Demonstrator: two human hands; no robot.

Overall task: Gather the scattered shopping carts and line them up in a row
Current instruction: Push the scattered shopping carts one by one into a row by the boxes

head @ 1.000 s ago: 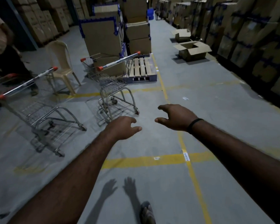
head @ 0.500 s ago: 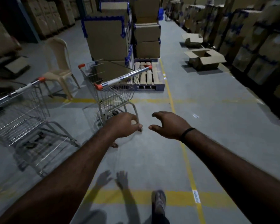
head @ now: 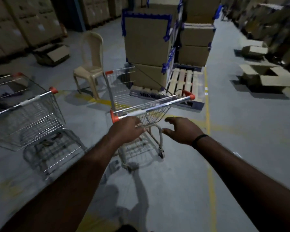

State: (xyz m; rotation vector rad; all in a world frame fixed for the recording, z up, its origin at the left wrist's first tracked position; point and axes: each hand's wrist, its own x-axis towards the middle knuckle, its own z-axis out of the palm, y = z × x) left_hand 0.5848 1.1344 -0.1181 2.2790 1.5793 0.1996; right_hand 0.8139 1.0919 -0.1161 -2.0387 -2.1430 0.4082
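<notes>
Carts stand apart on the grey floor [head: 241, 148], not in a row yet.

From the head view, the near cart [head: 134, 97] is right in front of the person. It is turned a bit, so its handle [head: 152, 108] slants across. Behind it are a chair [head: 90, 64], tall boxes [head: 146, 42] and a pallet [head: 184, 79]. The side cart [head: 28, 114] stands off to the left, near the first one but not touching it.

The left hand [head: 126, 129] is just under the handle's left end, fingers bent a little, holding nothing. The right hand [head: 182, 131] is close too, fingers spread wide, holding nothing.

I think the job is only starting. No cart is gripped, and both carts need to be lined up. More carts may be out of sight.
</notes>
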